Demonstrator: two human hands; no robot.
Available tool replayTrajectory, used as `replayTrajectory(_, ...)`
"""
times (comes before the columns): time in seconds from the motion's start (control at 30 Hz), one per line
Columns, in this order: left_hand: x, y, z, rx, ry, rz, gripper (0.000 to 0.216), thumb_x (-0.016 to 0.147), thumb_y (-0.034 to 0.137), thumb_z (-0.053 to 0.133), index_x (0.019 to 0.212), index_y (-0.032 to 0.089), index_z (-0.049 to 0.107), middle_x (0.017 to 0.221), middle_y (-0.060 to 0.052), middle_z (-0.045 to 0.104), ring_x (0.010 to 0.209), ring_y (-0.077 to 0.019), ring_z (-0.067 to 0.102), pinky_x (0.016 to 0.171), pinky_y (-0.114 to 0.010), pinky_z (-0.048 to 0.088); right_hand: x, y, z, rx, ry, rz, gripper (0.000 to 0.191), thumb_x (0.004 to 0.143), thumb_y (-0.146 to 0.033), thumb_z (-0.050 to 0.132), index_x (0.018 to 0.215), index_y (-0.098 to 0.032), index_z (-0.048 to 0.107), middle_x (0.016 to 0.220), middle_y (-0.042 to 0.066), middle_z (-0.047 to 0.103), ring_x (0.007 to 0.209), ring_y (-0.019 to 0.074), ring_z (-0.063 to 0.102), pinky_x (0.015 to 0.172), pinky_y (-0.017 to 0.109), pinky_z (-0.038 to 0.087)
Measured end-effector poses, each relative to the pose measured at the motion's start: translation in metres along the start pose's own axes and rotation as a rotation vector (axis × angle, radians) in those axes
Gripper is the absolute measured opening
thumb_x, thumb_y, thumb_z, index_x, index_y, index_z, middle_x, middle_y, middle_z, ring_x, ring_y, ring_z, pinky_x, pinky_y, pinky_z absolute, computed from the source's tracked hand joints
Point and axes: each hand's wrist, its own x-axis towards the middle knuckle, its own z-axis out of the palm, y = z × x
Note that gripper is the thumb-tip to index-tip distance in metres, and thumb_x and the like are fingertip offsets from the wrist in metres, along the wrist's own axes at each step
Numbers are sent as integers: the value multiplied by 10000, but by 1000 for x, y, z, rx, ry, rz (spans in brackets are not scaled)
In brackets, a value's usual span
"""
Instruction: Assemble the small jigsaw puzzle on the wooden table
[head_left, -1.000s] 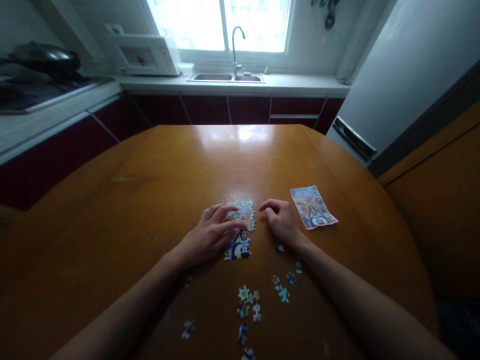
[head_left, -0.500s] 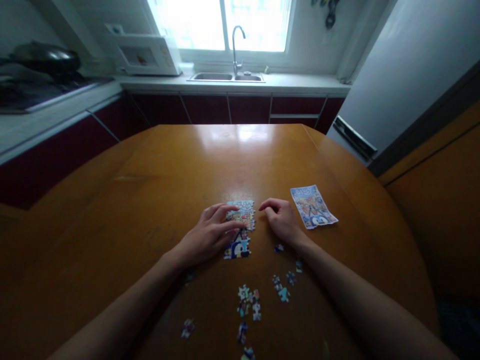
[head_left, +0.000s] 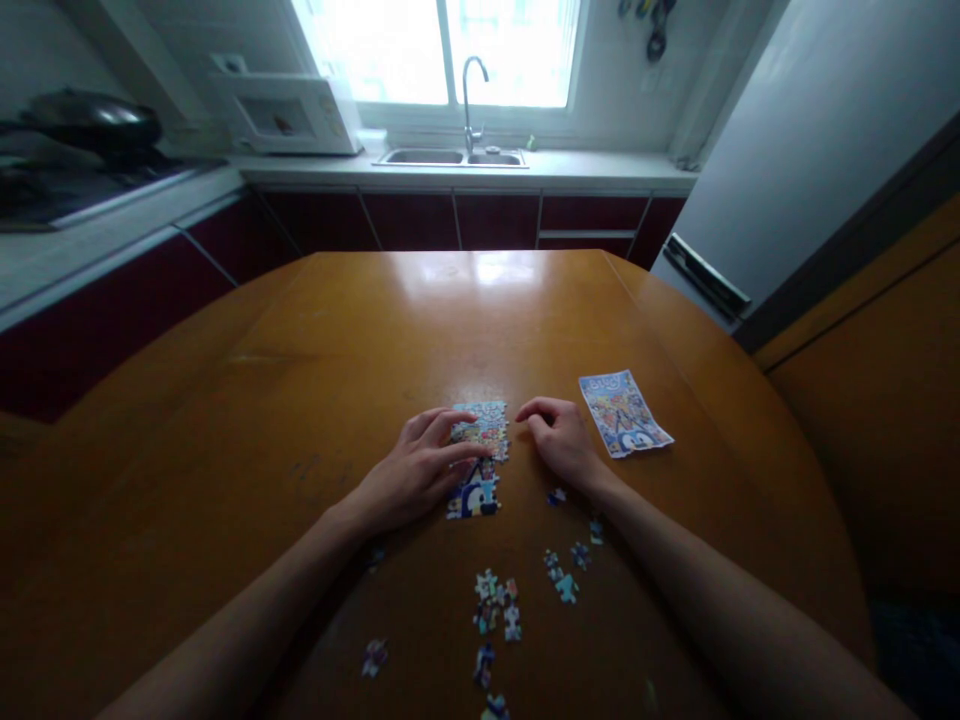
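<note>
A partly joined jigsaw puzzle [head_left: 480,496] lies flat on the wooden table, blue at its upper end, with a dark blue cartoon face at the near end. Across its left side rests my left hand [head_left: 424,462], open, its fingers spread over the joined pieces. Just right of the puzzle's uneven right edge is my right hand [head_left: 561,437], with fingers curled and index finger and thumb close together. Anything inside that grip is hidden. A loose dark blue puzzle piece [head_left: 556,496] lies below the right wrist.
A creased picture sheet [head_left: 626,412] lies right of my right hand. Several loose pieces [head_left: 495,600] are scattered nearer me, with a single piece [head_left: 374,657] at lower left. Beyond the table [head_left: 337,320] stand a counter with a sink [head_left: 427,157], a microwave [head_left: 289,112] and a fridge [head_left: 817,130].
Both hands keep the same pose and place over and beside the puzzle. The whole view has shifted very slightly.
</note>
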Motion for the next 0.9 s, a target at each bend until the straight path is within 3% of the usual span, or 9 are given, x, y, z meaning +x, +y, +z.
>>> replayTrajectory(0.57, 1, -1, 1, -16, -15, -27, 243, 1037, 338, 494, 1227, 366, 644, 1477, -7, 457, 1363, -309, 357, 1148, -577, 359, 0, 0, 0, 5, -6, -10, 231, 785, -145, 527, 757, -210, 747, 770, 34, 747, 742, 187, 670, 711, 299, 488)
replayTrajectory(0.9, 1, 0, -1, 18, -43, 18, 368, 1041, 328, 494, 1359, 498, 569, 1501, 11, 418, 1377, -317, 340, 1156, -590, 338, 0, -1, 0, -2, -16, -15, 228, 785, -141, 527, 757, -210, 742, 771, 28, 744, 740, 178, 663, 710, 292, 480)
